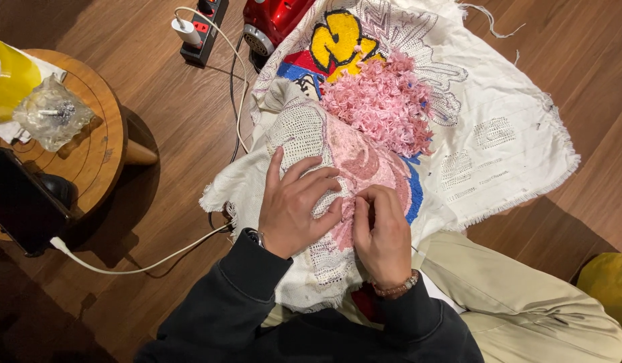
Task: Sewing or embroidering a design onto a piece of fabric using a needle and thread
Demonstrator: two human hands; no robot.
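The white cloth with yarn pictures on it lies over the person's lap and spills out onto the wood floor. A lot of the yarn work looks done: there is a yellow shape with black edges near the top, a fluffy pile of pink loops in the middle, a flat pink patch under it, and a thin blue edge beside that. A lot looks left too, because big parts of the cloth show only thin drawn lines with no yarn in them. The left hand lies flat on the cloth with its fingers spread, pressing it down. The right hand is curled, and its fingertips pinch at the pink yarn right at the edge of the flat pink patch, just beside the left thumb. I cannot tell if it holds a loose bit of yarn or only tugs at a stitch. A red machine sits at the top of the cloth near a power strip. A small round wood table stands to the left with a dark phone on a white cable.
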